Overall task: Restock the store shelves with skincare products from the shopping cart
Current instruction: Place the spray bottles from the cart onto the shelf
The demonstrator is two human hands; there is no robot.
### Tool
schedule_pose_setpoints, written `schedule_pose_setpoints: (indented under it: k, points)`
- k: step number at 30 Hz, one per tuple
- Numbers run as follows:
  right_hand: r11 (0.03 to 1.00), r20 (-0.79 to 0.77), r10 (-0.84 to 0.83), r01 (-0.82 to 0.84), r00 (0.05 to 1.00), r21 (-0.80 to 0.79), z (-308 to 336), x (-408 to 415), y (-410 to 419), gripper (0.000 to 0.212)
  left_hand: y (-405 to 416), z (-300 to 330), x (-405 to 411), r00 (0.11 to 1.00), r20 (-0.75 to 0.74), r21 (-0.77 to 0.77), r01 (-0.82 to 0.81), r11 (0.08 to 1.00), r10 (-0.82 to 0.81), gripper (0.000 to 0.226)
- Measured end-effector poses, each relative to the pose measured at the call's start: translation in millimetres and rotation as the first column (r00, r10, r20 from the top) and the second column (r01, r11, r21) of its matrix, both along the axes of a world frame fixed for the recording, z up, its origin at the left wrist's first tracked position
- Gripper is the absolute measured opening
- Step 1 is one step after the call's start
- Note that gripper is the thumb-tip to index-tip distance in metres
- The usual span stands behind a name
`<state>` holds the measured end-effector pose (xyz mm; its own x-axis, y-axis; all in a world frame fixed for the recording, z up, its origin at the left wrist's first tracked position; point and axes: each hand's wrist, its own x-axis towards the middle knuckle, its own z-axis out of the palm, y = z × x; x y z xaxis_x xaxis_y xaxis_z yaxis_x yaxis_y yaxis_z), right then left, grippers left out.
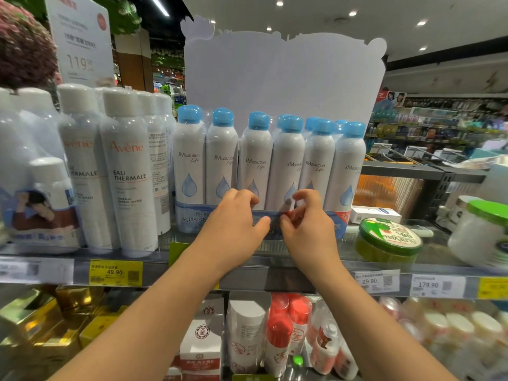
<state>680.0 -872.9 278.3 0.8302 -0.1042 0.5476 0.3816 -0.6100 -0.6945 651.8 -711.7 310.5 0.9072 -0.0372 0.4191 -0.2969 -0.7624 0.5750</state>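
Left hand (236, 218) and right hand (305, 218), fingers curled, both pinching glossy shrink-wrapped pack of cylindrical blue-capped spray bottles (275, 166).

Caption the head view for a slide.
Both hands, left and right, pinch the JMsolution spray pack on the shelf.

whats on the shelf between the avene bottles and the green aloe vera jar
In the head view, a row of blue-capped JMsolution spray bottles stands between the Avène bottles and the aloe vera jar; both hands touch the band at its front.

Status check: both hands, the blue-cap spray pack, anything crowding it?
Left hand and right hand grip the JMsolution pack low. Pack upright on shelf. Aloe jar close right.
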Motion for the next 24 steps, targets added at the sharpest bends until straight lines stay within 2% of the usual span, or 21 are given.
schedule_pose_setpoints:
  k: [3,9,18,24]
  points:
    - [0.996,0.013,0.012,-0.011,1.0,-0.084,-3.8,5.6,0.5,0.024,-1.1,-2.8,2.5,1.0,-0.005,0.029,-0.001,1.0,0.001,0.041]
    - [0.982,0.051,-0.006,0.016,0.999,-0.186,-7.5,8.4,1.0,0.033,-3.3,-6.8,4.4,1.0,-0.005,0.051,0.005,0.999,-0.005,0.045]
    - [0.99,0.064,0.001,0.008,0.998,-0.141,-5.4,1.1,2.4,0.048,-7.4,-14.4,-5.4,0.996,0.086,0.067,-0.034,0.997,0.028,0.053]
    - [0.99,0.073,0.004,0.007,0.997,-0.14,-6.5,0.6,2.6,0.05,-5.8,-14.3,-6.0,0.998,0.064,0.098,-0.032,0.995,0.025,0.056]
